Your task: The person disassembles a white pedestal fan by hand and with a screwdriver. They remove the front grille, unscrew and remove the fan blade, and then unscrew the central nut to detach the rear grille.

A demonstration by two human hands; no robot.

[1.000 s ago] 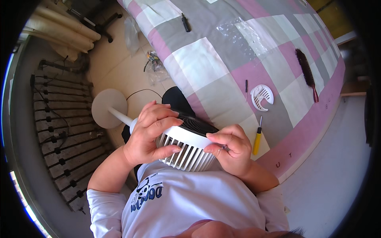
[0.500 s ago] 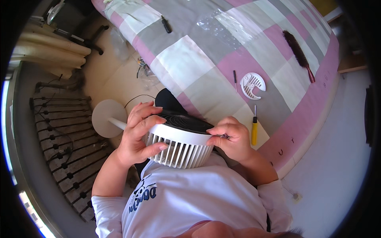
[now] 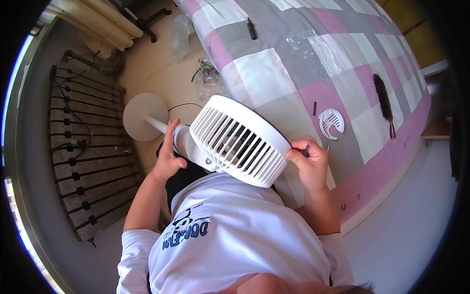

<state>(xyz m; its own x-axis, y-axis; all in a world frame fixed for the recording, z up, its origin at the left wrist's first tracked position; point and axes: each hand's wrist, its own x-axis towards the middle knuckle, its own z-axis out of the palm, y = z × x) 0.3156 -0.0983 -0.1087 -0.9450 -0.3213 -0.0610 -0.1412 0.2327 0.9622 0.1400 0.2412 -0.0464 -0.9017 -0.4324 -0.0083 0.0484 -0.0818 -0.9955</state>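
Support white fan head (image 3: 245,147) from both sides; turn gently, without straining neck (image 3: 193,151). Held just in front of shirt (image 3: 245,220), round base (image 3: 137,111) off to left. With left hand (image 3: 168,156): spread wide beside neck, cannot tell whether touching. With right hand (image 3: 312,160): pinching rim (image 3: 256,122) between thumb and finger, small dark object (image 3: 306,150) tucked in.

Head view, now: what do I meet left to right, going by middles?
White round fan base, left hand, white slatted plastic fan head, right hand, white crescent-shaped slotted plastic piece, dark-bristled brush with reddish handle.
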